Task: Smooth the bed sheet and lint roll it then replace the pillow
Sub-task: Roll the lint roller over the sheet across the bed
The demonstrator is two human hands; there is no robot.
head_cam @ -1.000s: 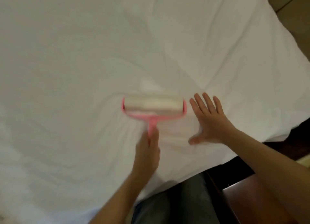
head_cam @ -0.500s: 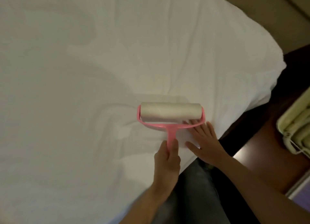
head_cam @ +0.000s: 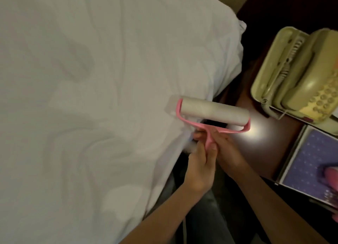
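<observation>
The white bed sheet [head_cam: 91, 97] fills the left of the head view, still softly creased, and its edge drops off on the right. The pink lint roller [head_cam: 214, 112] is lifted at that edge, its pale roll half over the sheet and half over the dark gap beside the bed. My left hand [head_cam: 199, 170] grips the pink handle from below. My right hand [head_cam: 230, 152] is at the handle's neck, with fingers passing behind it and the thumb at the front. No pillow is in view.
A dark wooden nightstand [head_cam: 265, 143] stands right of the bed and carries a cream corded telephone [head_cam: 301, 75]. A purple starred box [head_cam: 309, 165] with something pink on it lies nearer me. My legs are between bed and nightstand.
The roller has travelled right across the sheet to the bed's edge and lifted off. My right hand left its flat rest on the sheet and came to the handle. The view swung right.
</observation>
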